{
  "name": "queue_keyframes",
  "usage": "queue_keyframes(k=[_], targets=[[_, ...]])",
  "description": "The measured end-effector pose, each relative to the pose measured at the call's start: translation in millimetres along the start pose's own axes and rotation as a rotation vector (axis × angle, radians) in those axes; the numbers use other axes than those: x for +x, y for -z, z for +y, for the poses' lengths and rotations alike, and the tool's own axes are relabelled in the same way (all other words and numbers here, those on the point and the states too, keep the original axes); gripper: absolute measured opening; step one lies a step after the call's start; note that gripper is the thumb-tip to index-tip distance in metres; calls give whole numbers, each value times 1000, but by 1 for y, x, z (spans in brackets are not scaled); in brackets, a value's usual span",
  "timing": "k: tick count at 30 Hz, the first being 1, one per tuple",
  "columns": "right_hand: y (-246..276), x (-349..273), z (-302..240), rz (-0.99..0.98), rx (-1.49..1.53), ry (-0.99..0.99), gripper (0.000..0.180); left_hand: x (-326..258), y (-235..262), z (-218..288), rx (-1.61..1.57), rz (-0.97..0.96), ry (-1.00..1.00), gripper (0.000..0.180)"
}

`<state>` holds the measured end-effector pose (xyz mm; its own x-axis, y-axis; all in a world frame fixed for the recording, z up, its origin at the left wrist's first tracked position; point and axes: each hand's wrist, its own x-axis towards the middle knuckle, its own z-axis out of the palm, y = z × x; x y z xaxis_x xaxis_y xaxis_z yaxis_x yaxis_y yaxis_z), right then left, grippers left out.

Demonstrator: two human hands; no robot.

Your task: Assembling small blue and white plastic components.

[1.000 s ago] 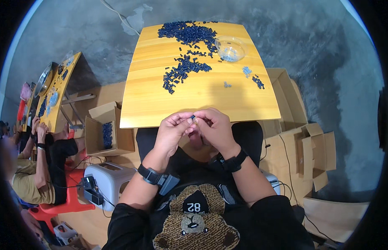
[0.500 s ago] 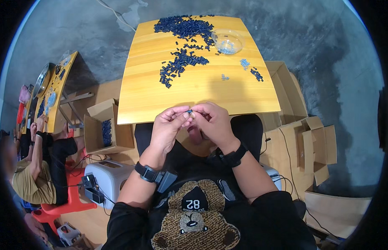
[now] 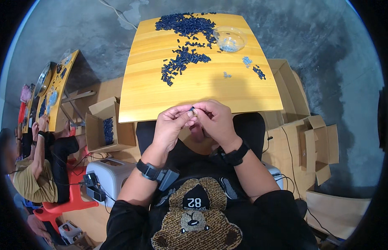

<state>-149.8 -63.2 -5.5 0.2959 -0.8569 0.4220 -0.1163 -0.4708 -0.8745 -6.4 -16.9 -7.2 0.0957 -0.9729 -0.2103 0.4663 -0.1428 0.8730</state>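
My left hand (image 3: pixel 171 125) and my right hand (image 3: pixel 217 121) meet above my lap at the near edge of a yellow wooden table (image 3: pixel 152 96). Their fingertips pinch one small dark blue part (image 3: pixel 192 110) between them; a pale bit shows beside it. Farther out on the table lies a big scatter of the same dark blue parts (image 3: pixel 185 25), with a second loose cluster (image 3: pixel 181 62) nearer me. A clear bowl (image 3: pixel 230 39) holding small pale pieces stands at the table's far right.
Small piles of pale and blue bits (image 3: pixel 252 66) lie right of the bowl. An open cardboard box (image 3: pixel 106 129) with blue parts stands left of me, more open boxes (image 3: pixel 311 141) to the right. A white machine (image 3: pixel 108 175) sits by my left knee. Another person (image 3: pixel 39 162) works at a second table (image 3: pixel 52 91).
My hands stay together on the small part, fingers shifting slightly. The table has slid a little in the picture as my head moved.
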Motion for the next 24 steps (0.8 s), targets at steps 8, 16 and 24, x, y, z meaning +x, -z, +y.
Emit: queue_keyframes(k=[8,16,24], targets=[[-2,-2,-10,-44,-27,-78,14,1,8,2,-55,-2,97,16],[-5,-1,-12,-78,-231,181,20,-1,9,4,-227,4,237,11],[-3,-3,-12,-72,-309,274,16,-7,7,2,-215,-26,266,11]])
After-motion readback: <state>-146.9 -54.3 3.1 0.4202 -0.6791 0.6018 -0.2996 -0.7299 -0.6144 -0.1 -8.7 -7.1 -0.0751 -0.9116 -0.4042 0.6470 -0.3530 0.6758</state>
